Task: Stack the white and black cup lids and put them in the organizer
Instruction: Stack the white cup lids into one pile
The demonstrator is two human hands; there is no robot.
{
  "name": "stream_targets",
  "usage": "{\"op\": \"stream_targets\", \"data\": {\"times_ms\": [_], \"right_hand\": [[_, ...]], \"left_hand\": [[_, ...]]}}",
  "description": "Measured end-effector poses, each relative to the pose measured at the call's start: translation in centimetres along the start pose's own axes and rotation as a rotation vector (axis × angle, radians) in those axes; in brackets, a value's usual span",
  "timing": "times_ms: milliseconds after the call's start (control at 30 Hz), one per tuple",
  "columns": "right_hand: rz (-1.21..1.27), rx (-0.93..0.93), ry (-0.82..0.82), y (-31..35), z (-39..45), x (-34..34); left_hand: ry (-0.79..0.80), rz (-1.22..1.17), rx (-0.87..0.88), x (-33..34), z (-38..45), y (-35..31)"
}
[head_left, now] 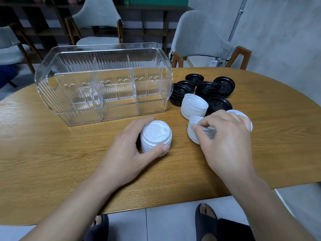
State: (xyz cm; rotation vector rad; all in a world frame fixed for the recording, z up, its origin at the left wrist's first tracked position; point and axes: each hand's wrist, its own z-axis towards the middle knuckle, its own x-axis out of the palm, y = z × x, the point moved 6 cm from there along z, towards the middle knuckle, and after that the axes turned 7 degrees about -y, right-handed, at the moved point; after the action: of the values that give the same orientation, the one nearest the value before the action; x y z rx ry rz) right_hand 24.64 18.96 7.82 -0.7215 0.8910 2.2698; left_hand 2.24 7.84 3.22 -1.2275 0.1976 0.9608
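Fingers (147,121) curled round white lid stack (155,135)

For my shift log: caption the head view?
Left hand grips a white lid stack; right hand pinches loose white lids beside the empty organizer.

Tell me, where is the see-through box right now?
In the head view the clear organizer stands on the wooden table at the left, behind the left hand, with the black lids just to its right.
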Motion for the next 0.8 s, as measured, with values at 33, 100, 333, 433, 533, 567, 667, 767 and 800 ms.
{"op": "stream_targets", "data": {"times_ms": [33, 100, 333, 433, 533, 567, 667, 767, 800], "right_hand": [[-0.002, -0.028, -0.030, 0.3, 0.1, -0.3], [0.012, -0.093, -0.106, 1.1, 0.1, -0.8], [0.449, -0.007, -0.042, 3.5, -0.2, -0.5], [0.694, 0.177, 0.077, 3.9, -0.3, 0.6], [0.907, 0.331, 0.143, 4.0, -0.2, 1.8], [0.956, 0.379, 0.162, 4.0, -0.2, 2.3], [1.066, 0.518, 0.206, 4.0, -0.5, 3.6], [1.102, 0.581, 0.235, 4.1, -0.8, 4.3], [1.100, 0.581, 0.243, 4.2, -0.9, 4.4]], "left_hand": [[-0.002, 0.002, -0.003, 0.0, 0.0, 0.0], [-0.010, 0.001, -0.008, -0.1, 0.0, -0.1], [-0.048, -0.015, -0.012, -0.2, -0.1, -0.2], [-0.064, -0.081, 0.029, -0.6, -0.1, -0.8], [-0.086, -0.117, 0.104, -1.0, -0.2, -1.6], [-0.100, -0.129, 0.126, -1.1, -0.3, -1.7], [-0.146, -0.150, 0.163, -1.3, -0.6, -1.8], [-0.177, -0.156, 0.160, -1.5, -0.6, -1.7], [-0.187, -0.155, 0.161, -1.6, -0.6, -1.8]]}}
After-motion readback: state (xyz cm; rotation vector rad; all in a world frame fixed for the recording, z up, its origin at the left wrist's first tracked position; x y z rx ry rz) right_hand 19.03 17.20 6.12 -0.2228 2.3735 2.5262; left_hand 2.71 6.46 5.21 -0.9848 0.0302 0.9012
